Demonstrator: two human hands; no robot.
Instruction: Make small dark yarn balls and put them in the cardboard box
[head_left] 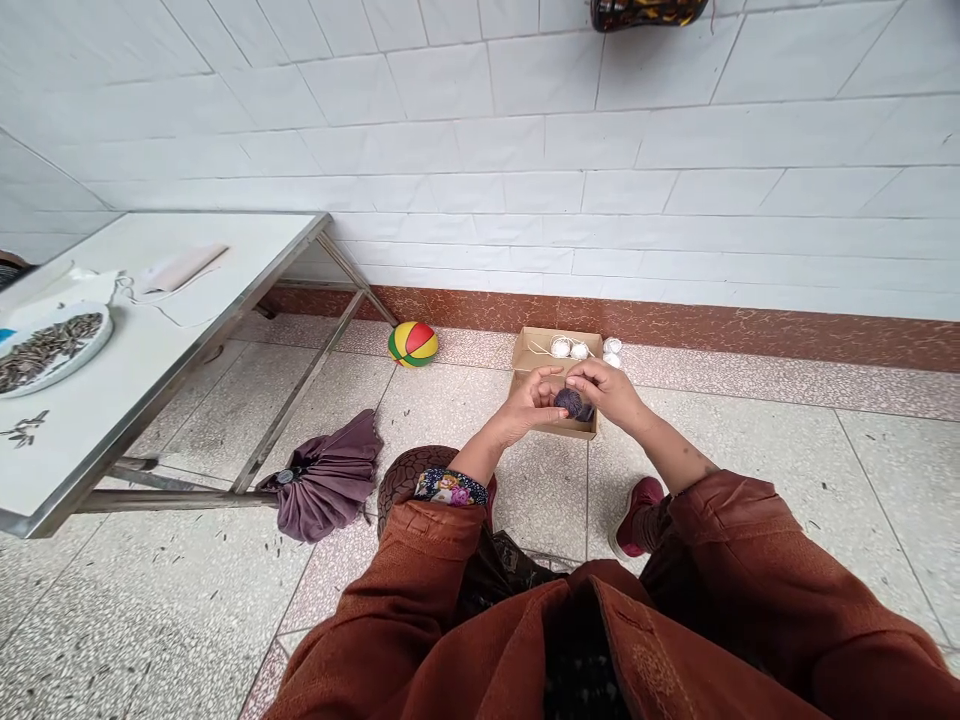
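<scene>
A small dark purple ball of yarn is held over an open cardboard box. My left hand grips its left side, the thumb below and the fingers curled above. From the upper right, my right hand pinches at the top of the same ball; any strand between its fingertips is too small to make out. Just behind, partly hidden, another dark ball shows inside the box. White yarn balls lie in the raised back part of the box, with a loose white strand beside them.
More white balls sit right of the box by the wall. A colourful ball rests left on the floor. A folded purple umbrella leans near the metal-framed table, which bears a plate of dried pieces. A brown patterned round seat is near my legs.
</scene>
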